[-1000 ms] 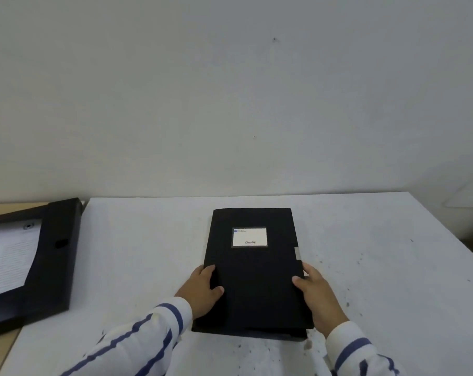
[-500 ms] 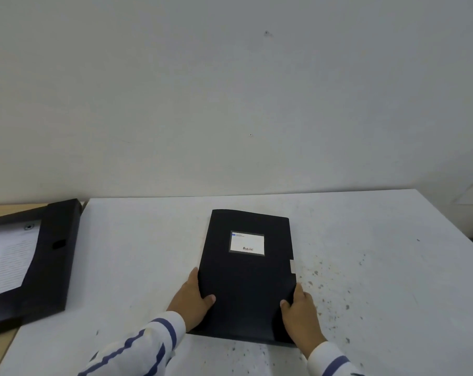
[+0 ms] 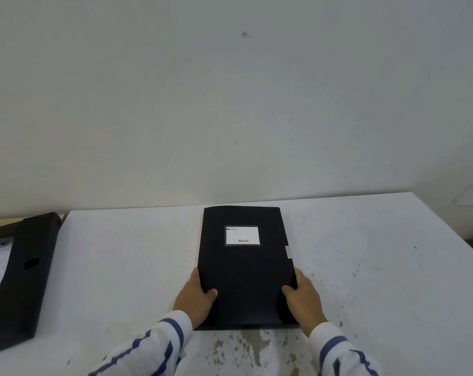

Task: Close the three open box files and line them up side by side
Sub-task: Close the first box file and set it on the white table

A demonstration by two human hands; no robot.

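A closed black box file [image 3: 246, 264] lies flat at the centre of the white surface [image 3: 365, 267], its long axis running near to far, label [image 3: 242, 235] up. The left hand [image 3: 196, 297] and right hand [image 3: 304, 297] clasp its near corners from either side. A second box file [image 3: 15, 278], open with papers showing, waits well apart at the far left, nearer the left hand.

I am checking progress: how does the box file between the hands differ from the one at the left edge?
The center box file is closed, label up, and held by both hands; the left box file lies open, showing paper, untouched. The center one lies straight, the left one angled. Both are black.
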